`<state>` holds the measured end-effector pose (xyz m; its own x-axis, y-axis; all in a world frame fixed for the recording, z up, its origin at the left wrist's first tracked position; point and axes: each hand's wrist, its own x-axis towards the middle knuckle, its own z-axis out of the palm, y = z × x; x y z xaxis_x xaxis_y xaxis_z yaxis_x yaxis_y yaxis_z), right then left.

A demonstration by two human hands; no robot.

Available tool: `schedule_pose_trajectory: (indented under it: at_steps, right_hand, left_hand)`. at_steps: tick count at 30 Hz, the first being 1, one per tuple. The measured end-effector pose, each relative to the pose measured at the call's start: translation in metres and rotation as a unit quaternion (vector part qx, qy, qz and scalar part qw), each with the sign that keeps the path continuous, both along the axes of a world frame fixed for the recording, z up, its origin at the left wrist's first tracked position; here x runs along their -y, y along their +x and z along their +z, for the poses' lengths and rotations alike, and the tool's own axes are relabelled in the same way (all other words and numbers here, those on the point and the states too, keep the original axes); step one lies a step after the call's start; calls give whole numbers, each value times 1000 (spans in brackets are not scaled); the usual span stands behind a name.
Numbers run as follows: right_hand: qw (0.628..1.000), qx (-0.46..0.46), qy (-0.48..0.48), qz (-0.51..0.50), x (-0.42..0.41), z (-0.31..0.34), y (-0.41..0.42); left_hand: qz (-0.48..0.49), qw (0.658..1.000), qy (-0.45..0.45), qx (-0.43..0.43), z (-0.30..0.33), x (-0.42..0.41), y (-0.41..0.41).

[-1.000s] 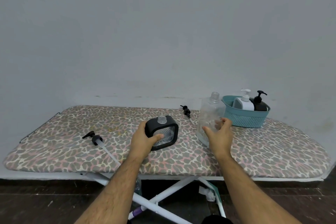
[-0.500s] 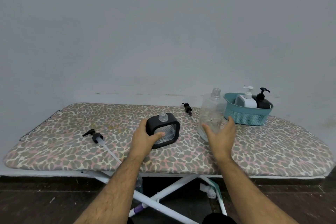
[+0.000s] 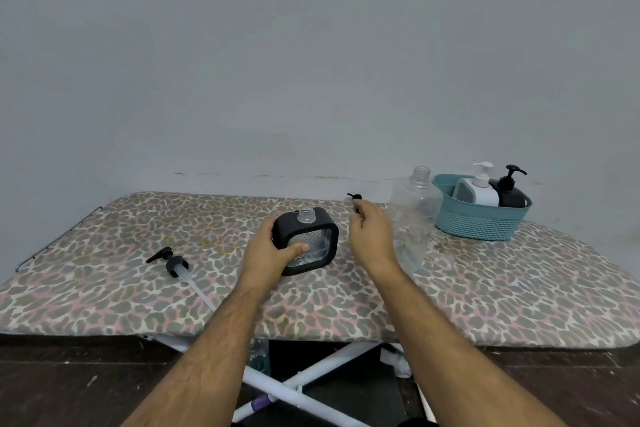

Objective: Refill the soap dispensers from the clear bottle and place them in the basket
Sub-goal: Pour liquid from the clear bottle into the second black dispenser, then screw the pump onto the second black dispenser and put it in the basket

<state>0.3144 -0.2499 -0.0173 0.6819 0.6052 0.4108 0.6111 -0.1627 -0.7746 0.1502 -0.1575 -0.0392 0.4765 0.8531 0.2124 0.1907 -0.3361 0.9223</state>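
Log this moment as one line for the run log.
left hand: grips square dispenser, uncapped | right hand: at small black pump, hold unclear | clear bottle: standing, uncapped | basket: two dispensers

Lower body of the clear bottle (image 3: 417,204) partly hidden behind the right hand (image 3: 372,239). Small black pump (image 3: 355,198) mostly covered by the fingertips there; impossible to tell whether pinched or merely close. Left palm (image 3: 268,253) masking the near left side of the square dispenser (image 3: 308,241). Bases of the white dispenser (image 3: 478,189) and black dispenser (image 3: 510,192) sunk out of sight behind the basket (image 3: 481,224) wall. Both forearms cut off at the bottom edge. Board legs only partly visible underneath.
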Motion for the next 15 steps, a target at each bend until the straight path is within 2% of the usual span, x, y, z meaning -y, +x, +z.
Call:
schedule_pose_trajectory:
  at_steps: [2, 9, 15]
  right_hand:
    - [998, -23, -56, -7, -26, 3, 16]
    - [974, -6, -215, -68, -102, -13, 72]
    - [953, 38, -276, -118, -130, -30, 99]
  left_hand:
    - [-7, 1000, 1, -3, 3, -8, 3]
    - [-32, 999, -16, -4, -2, -43, 18]
    - [-61, 998, -25, 4, -10, -64, 25]
